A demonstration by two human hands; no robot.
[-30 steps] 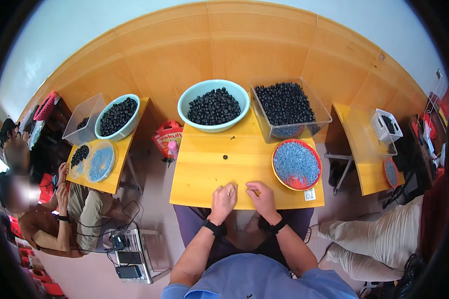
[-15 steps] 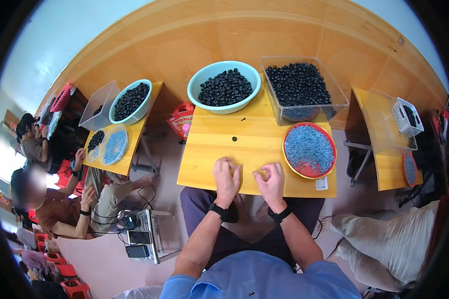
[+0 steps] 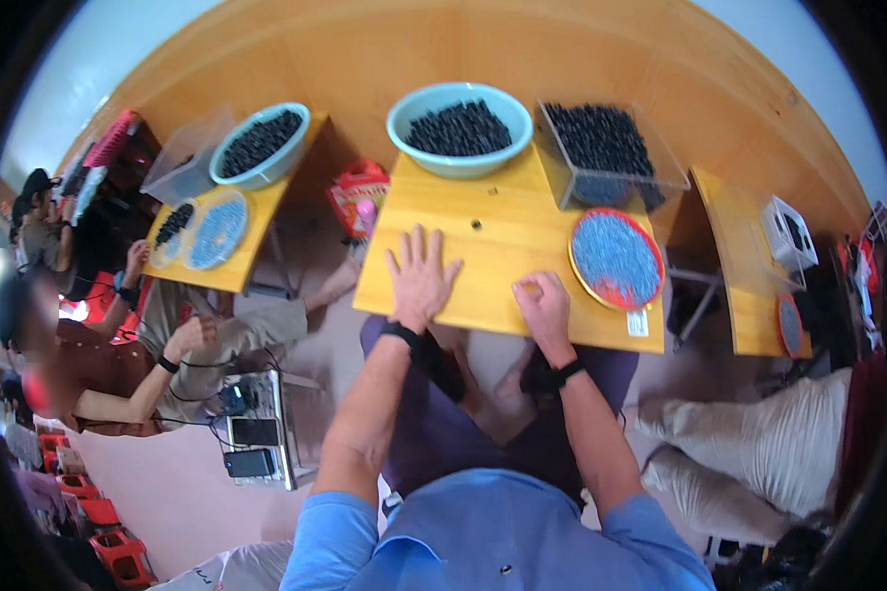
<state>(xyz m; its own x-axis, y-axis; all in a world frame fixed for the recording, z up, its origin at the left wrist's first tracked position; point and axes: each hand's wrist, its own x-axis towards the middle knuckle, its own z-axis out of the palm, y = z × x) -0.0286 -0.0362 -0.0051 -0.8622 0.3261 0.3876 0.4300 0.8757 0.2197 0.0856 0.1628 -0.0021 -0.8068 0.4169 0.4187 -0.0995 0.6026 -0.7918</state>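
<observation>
On the yellow table (image 3: 512, 256), my left hand (image 3: 420, 281) lies palm down with its fingers spread. My right hand (image 3: 544, 307) hovers over or rests at the front edge, fingers curled in; whatever they hold, if anything, is hidden. Just right of it stands a red dish (image 3: 639, 295) heaped with thin blue-grey metal pieces (image 3: 613, 254) like screws. A small black ring (image 3: 476, 225) lies mid-table, and a tiny dark piece (image 3: 493, 191) lies farther back.
At the back are a light-blue basin (image 3: 458, 167) and a clear plastic box (image 3: 668, 179), both full of black parts. A co-worker (image 3: 99, 355) sits at a side table (image 3: 251, 241) on the left. Another person's legs (image 3: 759, 443) are on the right.
My left hand has gone from curled to flat and spread, moving left and forward on the table. My right hand stays curled near the front edge. The whole view has shifted slightly.
</observation>
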